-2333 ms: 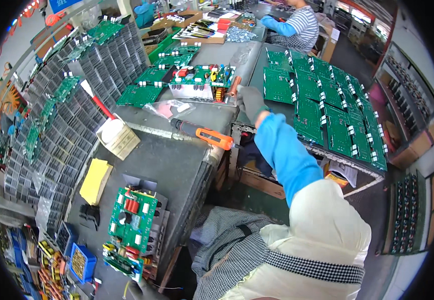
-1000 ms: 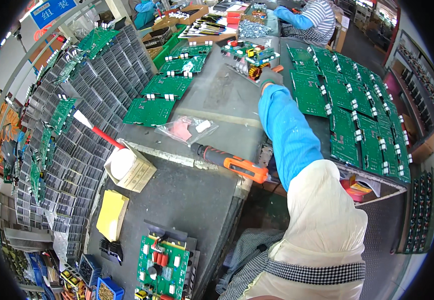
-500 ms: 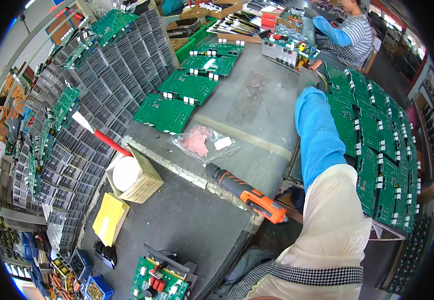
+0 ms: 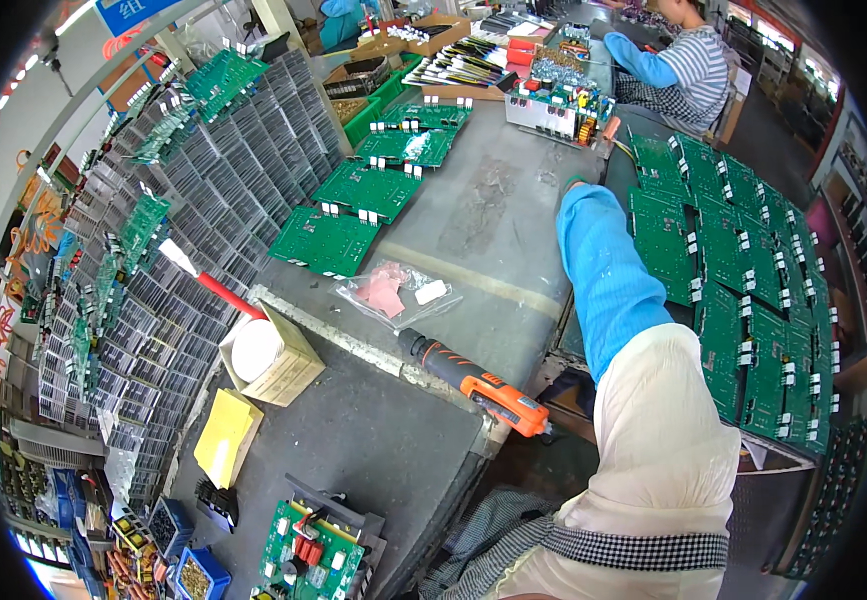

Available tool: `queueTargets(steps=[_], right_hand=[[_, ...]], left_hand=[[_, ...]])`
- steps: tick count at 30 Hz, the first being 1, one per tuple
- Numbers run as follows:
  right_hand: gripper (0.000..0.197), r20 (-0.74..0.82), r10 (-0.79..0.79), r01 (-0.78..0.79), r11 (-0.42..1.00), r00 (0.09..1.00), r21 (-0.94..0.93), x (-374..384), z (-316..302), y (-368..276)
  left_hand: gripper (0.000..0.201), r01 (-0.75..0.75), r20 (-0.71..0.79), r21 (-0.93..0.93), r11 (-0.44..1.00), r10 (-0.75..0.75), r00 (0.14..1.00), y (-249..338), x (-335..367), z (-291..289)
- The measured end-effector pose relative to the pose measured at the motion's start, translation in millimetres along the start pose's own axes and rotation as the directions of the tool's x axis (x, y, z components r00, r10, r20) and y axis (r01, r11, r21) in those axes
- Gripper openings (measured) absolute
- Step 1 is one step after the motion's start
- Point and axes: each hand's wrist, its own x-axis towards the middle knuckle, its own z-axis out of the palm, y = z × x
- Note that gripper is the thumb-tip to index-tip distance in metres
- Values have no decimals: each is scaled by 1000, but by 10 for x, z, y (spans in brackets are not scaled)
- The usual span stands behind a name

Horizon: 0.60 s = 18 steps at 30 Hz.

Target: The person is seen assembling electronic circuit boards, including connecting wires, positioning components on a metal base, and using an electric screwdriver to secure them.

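My right arm reaches far forward in a pale cream sleeve (image 4: 654, 420) with a blue oversleeve (image 4: 604, 270). At its end my right hand (image 4: 571, 186) is over the grey bench, mostly hidden by the cuff; its fingers cannot be made out. Just beyond it stands a metal-sided circuit assembly (image 4: 554, 112) with coloured parts. To the right of the arm lie rows of green circuit boards (image 4: 724, 260). An orange and black power screwdriver (image 4: 474, 382) rests across the bench edge, left of the arm. My left hand is not in view.
A clear bag with pink pieces (image 4: 399, 292) lies mid-bench. Green boards (image 4: 326, 240) line its left side beside stacked grey racks (image 4: 244, 150). Nearer are a brush in a cardboard box (image 4: 289, 365), a yellow pad (image 4: 226, 440) and a board with heatsink (image 4: 309, 555). A co-worker (image 4: 679, 70) sits far right.
My right hand has moved left and slightly nearer, away from the circuit assembly. The view has shifted a little; the screwdriver and bag have stayed in place on the bench.
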Motion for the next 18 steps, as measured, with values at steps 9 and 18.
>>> queueTargets(steps=[9,18], right_hand=[[44,101,-217,235,943,971,-236,-780,-683,-307],[43,858,-513,930,323,19,172,-2156,-2226,-1631]], left_hand=[[35,-3,21,-94,996,5,1000,-135,-10,-480],[24,-78,193,-280,957,136,972,-949,340,-950]])
